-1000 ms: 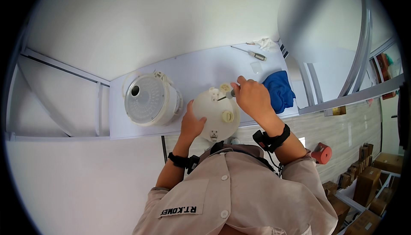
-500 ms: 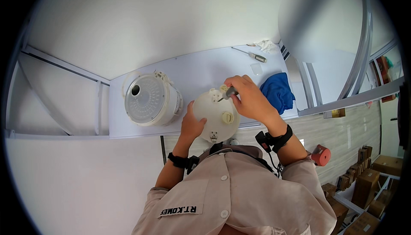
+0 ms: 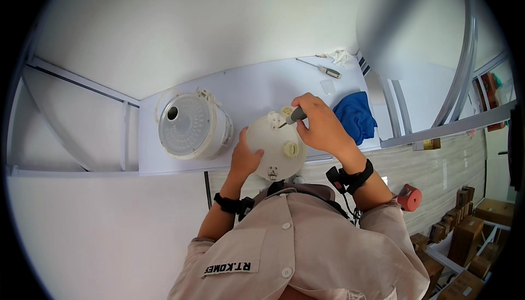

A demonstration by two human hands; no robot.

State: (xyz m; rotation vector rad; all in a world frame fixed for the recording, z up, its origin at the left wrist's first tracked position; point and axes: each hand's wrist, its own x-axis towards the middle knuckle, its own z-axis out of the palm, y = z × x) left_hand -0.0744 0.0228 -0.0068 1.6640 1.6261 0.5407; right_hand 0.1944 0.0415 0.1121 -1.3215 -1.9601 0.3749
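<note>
A white round lid [image 3: 266,148] with a cream knob [image 3: 290,149] and small white fittings is tilted up at the table's front edge. My left hand [image 3: 246,155] grips its left rim, thumb on the face and fingers behind the edge. In my right hand [image 3: 320,122] is a screwdriver [image 3: 296,115] with a grey handle. Its shaft points down-left toward the white bracket [image 3: 275,119] at the lid's far rim; whether the tip touches a screw is too small to tell. A cream round part [image 3: 286,111] shows just beyond the bracket.
Left on the table [image 3: 251,89] stands a white round appliance [image 3: 188,126] with a perforated top and dark hole. A blue cloth [image 3: 355,117] lies at right, with a second screwdriver [image 3: 328,72], a small clear sheet [image 3: 327,86] and white tissue [image 3: 341,57] farther back.
The screwdriver and my right hand have shifted very slightly, and more of the shaft now shows by the bracket. My left hand keeps its grip on the lid.
</note>
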